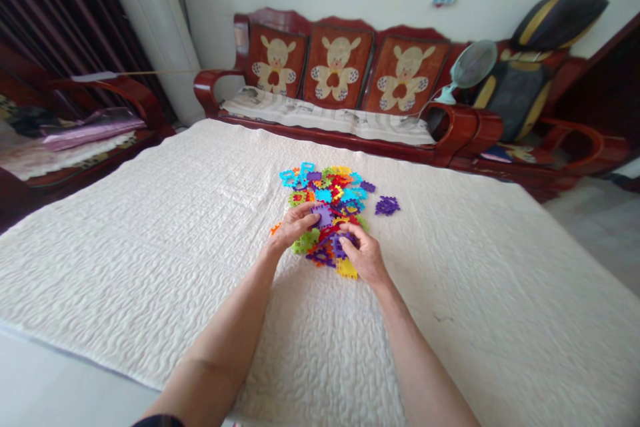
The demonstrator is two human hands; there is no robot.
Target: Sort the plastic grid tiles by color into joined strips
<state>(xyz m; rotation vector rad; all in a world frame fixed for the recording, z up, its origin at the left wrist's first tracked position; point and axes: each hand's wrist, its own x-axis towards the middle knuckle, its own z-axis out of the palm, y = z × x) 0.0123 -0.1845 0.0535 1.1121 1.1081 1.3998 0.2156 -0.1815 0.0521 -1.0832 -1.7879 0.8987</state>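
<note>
A loose heap of toothed plastic building tiles [324, 195] in blue, green, red, orange, yellow and purple lies mid-table. My left hand [295, 223] is at the heap's near left side, thumb and fingers closed on a flat purple tile [324, 216]. On the near right side, my right hand [364, 253] pinches a darker purple tile [342, 245], partly covered by its fingers. Below that hand rests a yellow tile [347, 269]; green tiles [306, 241] show under my left hand. Apart from the heap, to the right, sits a small cluster of purple tiles [387, 205].
A cream quilted cover [200, 227] spreads over the table. Beyond its far edge stands a red wooden sofa [210, 87] with bear-patterned cushions [337, 70]. A small fan [475, 63] is on the right armrest. Another wooden chair [125, 97] stands at the left.
</note>
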